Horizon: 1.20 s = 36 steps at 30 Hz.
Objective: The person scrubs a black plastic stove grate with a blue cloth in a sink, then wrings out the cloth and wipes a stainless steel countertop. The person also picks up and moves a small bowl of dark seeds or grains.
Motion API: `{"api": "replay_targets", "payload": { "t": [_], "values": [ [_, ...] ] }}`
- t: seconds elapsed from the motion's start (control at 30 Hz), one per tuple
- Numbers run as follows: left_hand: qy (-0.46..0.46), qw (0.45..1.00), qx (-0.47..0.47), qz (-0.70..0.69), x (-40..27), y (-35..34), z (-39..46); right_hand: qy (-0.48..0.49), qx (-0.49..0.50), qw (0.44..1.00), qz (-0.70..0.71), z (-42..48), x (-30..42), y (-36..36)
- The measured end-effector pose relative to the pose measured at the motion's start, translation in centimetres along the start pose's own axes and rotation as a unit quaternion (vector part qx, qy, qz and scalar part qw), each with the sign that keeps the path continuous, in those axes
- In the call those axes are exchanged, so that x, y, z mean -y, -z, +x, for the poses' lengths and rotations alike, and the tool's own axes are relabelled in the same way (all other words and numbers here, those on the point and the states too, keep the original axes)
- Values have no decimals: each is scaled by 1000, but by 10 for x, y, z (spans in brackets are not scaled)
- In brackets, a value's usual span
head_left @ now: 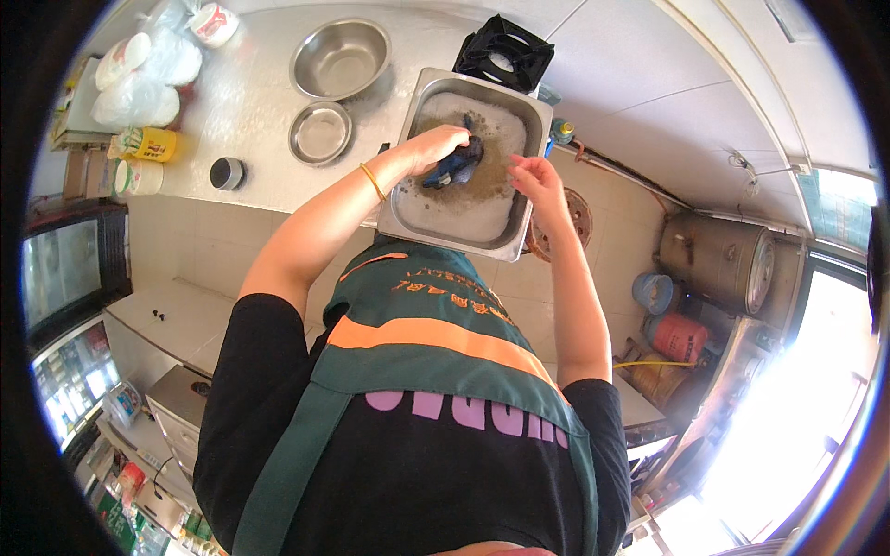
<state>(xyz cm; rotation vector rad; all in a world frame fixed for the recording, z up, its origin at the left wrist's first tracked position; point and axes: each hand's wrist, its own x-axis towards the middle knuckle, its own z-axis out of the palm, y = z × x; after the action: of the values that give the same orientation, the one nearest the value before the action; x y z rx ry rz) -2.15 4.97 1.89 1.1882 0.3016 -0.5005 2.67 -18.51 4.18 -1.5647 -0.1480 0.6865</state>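
A rectangular stainless-steel basin (391,221) in front of me holds water under white foam (445,217), with a brownish, thinner patch in the middle. My left hand (439,147) reaches in from the left and grips a bunched dark blue cloth (459,165). The cloth lies at the surface and shows a small pale patch; its underside is hidden. Over the basin's right side hovers my right hand (541,182), fingers curled but apart, with nothing visible between them. It is a short way from the cloth.
On the steel counter (257,125) to the left are a large steel bowl (341,59), a smaller steel dish (320,133) and a small round container (227,174). A black openwork stand (504,52) adjoins the basin's far edge. A perforated round lid-like piece (578,226) sits lower right.
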Motion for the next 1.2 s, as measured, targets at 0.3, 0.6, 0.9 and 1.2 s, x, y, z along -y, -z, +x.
{"api": "replay_targets", "payload": {
  "t": [0.3, 0.6, 0.9, 1.2],
  "values": [
    [-141, 878, -31, 456, -29, -9, -14, -23, -28, 996, -86, 13, -26, -29],
    [-162, 839, -204, 478, -8, 26, -18, 182, 73, 941, -277, -1, -22, -7],
    [-194, 877, -15, 439, -91, -9, -40, 192, -19, 916, -351, -22, -9, -21],
    [-193, 812, -58, 548, -133, -13, -72, 278, -99, 819, -492, 13, 60, 18]
  ]
}}
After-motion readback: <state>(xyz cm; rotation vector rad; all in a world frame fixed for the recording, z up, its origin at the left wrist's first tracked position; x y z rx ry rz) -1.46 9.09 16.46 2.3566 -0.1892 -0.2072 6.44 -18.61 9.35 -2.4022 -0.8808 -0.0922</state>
